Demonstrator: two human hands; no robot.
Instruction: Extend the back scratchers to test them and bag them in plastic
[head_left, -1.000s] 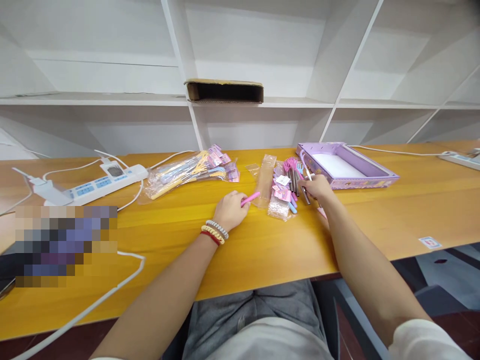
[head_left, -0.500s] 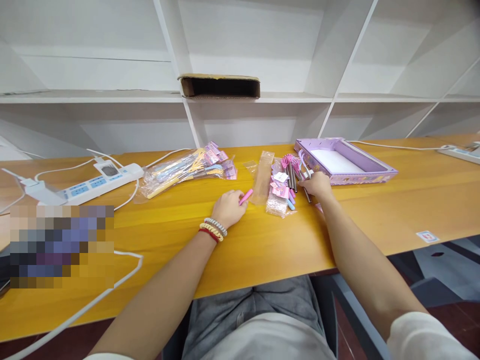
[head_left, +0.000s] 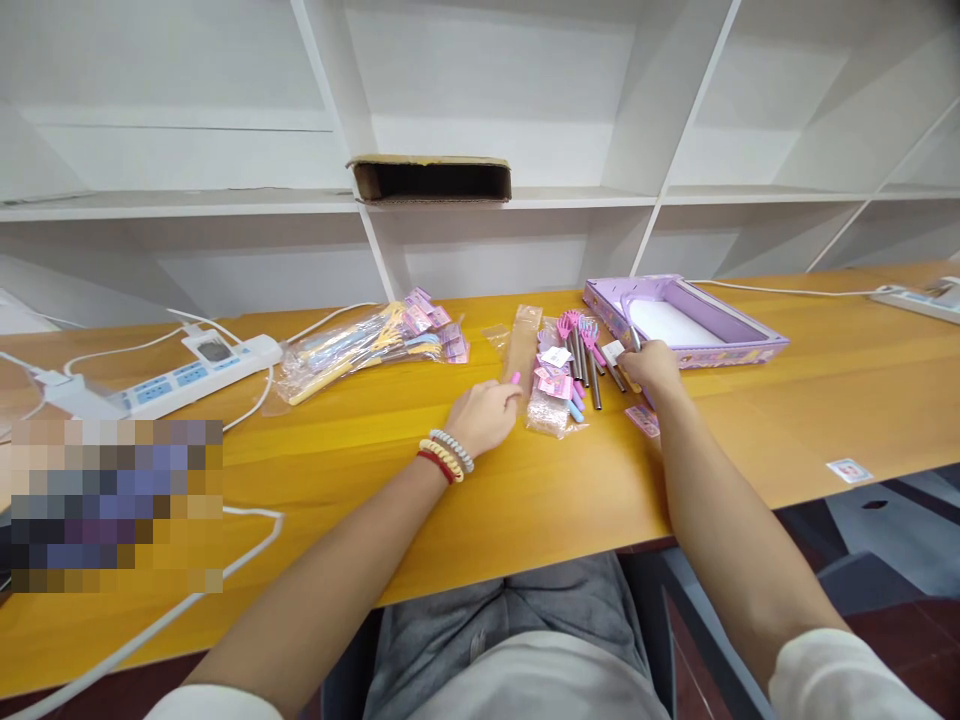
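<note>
My left hand (head_left: 484, 415) is closed around a slim pink stick (head_left: 516, 378), whose tip shows above the fingers. My right hand (head_left: 654, 368) grips a back scratcher with a purple head (head_left: 627, 302) and a metal shaft, its head near the purple tray's left wall. Between my hands lies a pile of telescopic back scratchers (head_left: 577, 340) with pink and purple claw heads and metal shafts. Clear packaging with pink labels (head_left: 553, 384) covers part of the pile's left side. A pink card (head_left: 643, 420) rests below my right hand.
A shallow purple box tray (head_left: 750, 355) stands at the back right. Bagged items with yellow and blue handles (head_left: 352, 345) lie left of centre, beside a power strip (head_left: 202, 375). A brown strip (head_left: 523, 342) lies near the pile. White shelves rise behind, holding an open cardboard box (head_left: 431, 180).
My right hand has shifted slightly right and lifted a purple-headed back scratcher from the pile. My left hand has moved right with the pink stick, which is now more hidden.
</note>
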